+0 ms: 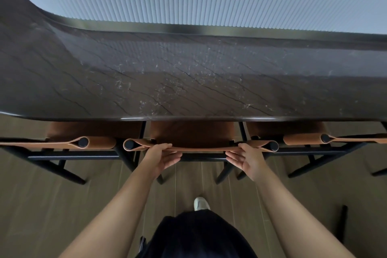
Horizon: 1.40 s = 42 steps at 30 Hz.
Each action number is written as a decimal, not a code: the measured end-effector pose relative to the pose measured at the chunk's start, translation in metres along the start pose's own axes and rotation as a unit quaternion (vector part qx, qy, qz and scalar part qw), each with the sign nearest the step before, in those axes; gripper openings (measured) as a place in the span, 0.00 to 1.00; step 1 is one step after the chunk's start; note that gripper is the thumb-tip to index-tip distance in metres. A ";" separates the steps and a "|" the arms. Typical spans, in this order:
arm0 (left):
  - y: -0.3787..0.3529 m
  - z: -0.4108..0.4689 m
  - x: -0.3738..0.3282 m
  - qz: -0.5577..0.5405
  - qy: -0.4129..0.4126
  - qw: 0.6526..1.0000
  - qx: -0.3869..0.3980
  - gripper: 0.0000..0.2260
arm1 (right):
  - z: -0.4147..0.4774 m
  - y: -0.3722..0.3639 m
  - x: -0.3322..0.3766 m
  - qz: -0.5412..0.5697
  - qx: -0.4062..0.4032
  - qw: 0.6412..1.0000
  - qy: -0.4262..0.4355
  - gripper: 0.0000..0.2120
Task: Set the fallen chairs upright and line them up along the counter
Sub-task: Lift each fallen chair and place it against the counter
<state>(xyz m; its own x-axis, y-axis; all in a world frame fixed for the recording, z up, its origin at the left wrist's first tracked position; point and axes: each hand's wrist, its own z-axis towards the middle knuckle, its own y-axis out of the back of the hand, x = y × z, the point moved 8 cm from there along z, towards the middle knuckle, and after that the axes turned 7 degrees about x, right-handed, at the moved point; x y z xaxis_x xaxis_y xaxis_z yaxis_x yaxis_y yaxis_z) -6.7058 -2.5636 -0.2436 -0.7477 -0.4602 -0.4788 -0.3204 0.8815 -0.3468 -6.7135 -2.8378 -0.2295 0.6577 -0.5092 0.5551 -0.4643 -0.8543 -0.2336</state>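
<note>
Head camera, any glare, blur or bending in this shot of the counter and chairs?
Head view: wide-angle distortion bows the counter, most at the left; a pale sheen lies across its top; the chair seats under it sit in shadow; the left hand, right hand and backrest look sharp.

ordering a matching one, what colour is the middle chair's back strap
The back strap is tan brown; the head view shows it best.
</note>
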 end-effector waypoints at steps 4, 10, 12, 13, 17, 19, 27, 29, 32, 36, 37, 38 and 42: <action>-0.001 -0.003 0.003 -0.024 -0.016 1.000 -0.005 0.04 | -0.007 0.002 -0.006 0.001 0.013 1.000 -0.005 0.08; -0.006 -0.016 0.007 -0.050 -0.027 0.998 0.002 0.06 | -0.018 -0.002 -0.011 0.039 0.012 0.999 -0.004 0.10; -0.007 -0.021 0.007 -0.051 -0.030 0.998 0.005 0.08 | -0.022 -0.001 -0.011 0.042 0.014 0.999 -0.001 0.09; -0.007 -0.023 0.007 -0.046 -0.031 0.998 0.007 0.08 | -0.025 -0.001 -0.012 0.043 0.015 0.999 0.002 0.09; -0.008 -0.035 0.014 -0.017 -0.035 0.999 0.017 0.12 | -0.039 0.001 -0.019 0.052 0.033 0.998 0.018 0.11; -0.011 -0.040 0.019 -0.001 -0.040 0.999 0.027 0.13 | -0.049 0.002 -0.022 0.059 0.044 0.997 0.026 0.11; -0.042 -0.068 0.041 0.018 -0.078 0.993 0.086 0.12 | -0.086 0.034 -0.028 0.078 0.077 0.991 0.082 0.13; -0.053 -0.076 0.047 0.026 -0.085 0.991 0.102 0.11 | -0.098 0.048 -0.027 0.081 0.084 0.988 0.101 0.14; -0.074 -0.091 0.059 0.041 -0.100 0.986 0.127 0.10 | -0.118 0.072 -0.026 0.087 0.086 0.984 0.128 0.15; -0.102 -0.116 0.087 0.064 -0.113 0.977 0.169 0.11 | -0.150 0.111 -0.036 0.102 0.074 0.981 0.146 0.14; -0.108 -0.124 0.096 0.072 -0.115 0.975 0.178 0.12 | -0.160 0.123 -0.040 0.105 0.071 0.981 0.150 0.14; -0.114 -0.131 0.105 0.080 -0.116 0.972 0.186 0.13 | -0.168 0.134 -0.045 0.109 0.068 0.980 0.153 0.14; -0.138 -0.160 0.142 0.103 -0.116 0.961 0.230 0.13 | -0.203 0.183 -0.061 0.114 0.040 0.977 0.176 0.14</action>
<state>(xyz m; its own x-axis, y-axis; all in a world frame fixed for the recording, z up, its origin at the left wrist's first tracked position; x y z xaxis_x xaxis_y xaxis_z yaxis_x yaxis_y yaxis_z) -6.8606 -2.7334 -0.1346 -0.6013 -0.3394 -0.7234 0.1515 0.8405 -0.5203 -6.9592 -2.9417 -0.1437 0.2905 -0.6321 0.7184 -0.5183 -0.7350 -0.4372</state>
